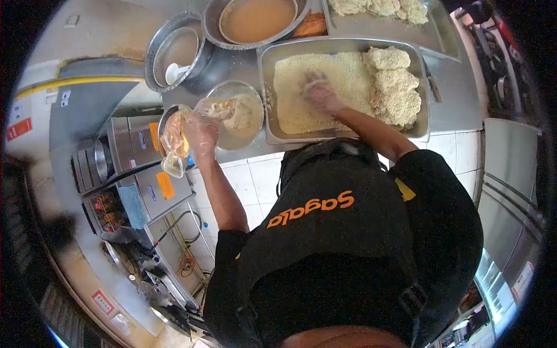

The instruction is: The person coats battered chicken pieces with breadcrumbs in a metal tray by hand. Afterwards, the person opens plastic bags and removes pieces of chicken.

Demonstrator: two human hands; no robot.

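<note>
My left hand (203, 136), in a clear plastic glove, is between a bowl of raw meat pieces (172, 132) and a round bowl of pale batter (250, 119). Its fingers are bunched together over the batter bowl's left rim; whatever they hold is hidden by the wrinkled plastic. A crumpled piece of clear plastic (173, 166) hangs at the meat bowl's near edge. In the metal tray (342, 137), my right hand (323, 97) reaches into pale breadcrumbs (290, 98). Motion blurs its fingers. Crumb-coated pieces (397, 90) lie along the tray's right side.
A large basin of orange-brown liquid (258, 20) stands at the back. Left of it, a dark basin (154, 58) has a white-handled utensil (176, 72) in it. Another tray (447, 40) holds more coated pieces at the back right. Metal drawers (139, 142) are at the left.
</note>
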